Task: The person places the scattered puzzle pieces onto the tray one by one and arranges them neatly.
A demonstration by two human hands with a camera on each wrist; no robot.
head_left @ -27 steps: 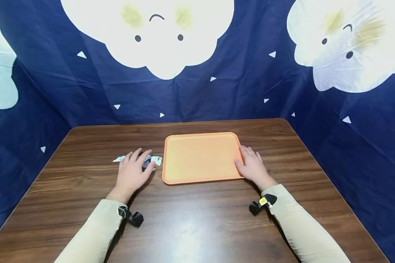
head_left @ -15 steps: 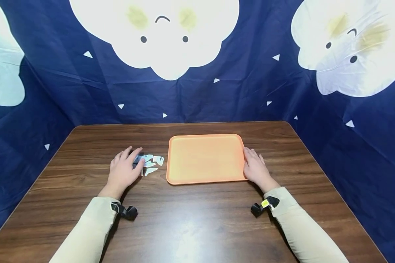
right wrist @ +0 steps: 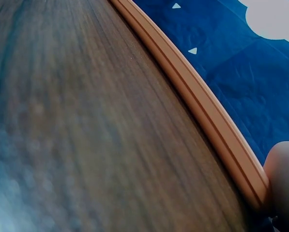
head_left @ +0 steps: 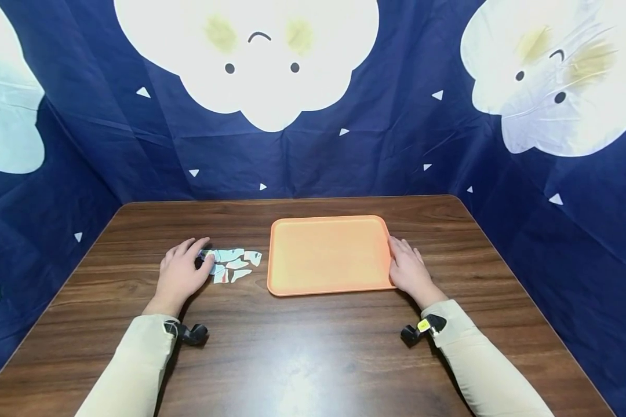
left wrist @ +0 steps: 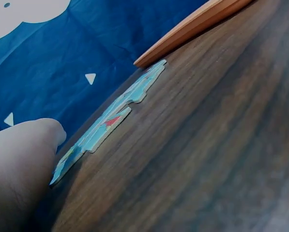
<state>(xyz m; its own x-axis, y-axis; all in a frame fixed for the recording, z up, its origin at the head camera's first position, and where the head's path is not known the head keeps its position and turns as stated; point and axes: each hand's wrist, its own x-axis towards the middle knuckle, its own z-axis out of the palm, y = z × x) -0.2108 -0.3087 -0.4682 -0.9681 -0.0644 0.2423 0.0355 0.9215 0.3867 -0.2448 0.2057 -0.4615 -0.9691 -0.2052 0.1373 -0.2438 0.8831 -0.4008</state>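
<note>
Several flat, light-blue printed puzzle pieces (head_left: 229, 255) with irregular edges lie close together on the table, left of an orange tray (head_left: 331, 255). My left hand (head_left: 179, 275) is at the left end of this group, fingers relaxed and reaching forward, covering part of it. In the left wrist view, the thumb (left wrist: 28, 154) is beside the nearest puzzle piece (left wrist: 69, 162). Against the tray's right side rests my right hand (head_left: 409, 269), fingers extended along the rim. The right wrist view shows the tray's side (right wrist: 192, 92) with part of that hand (right wrist: 287, 179) at its near end.
The brown wood-grain table (head_left: 302, 353) ends at a rounded far edge, close to a dark blue curtain (head_left: 229, 156) printed with white clouds and small triangles. Black camera mounts sit on both wrists, the left mount (head_left: 190, 333) and the right mount (head_left: 417, 333).
My left hand has moved left, uncovering more of the puzzle pieces. The right thumb has slid off the tray's surface to its edge. The gap between pieces and tray looks slightly wider.
</note>
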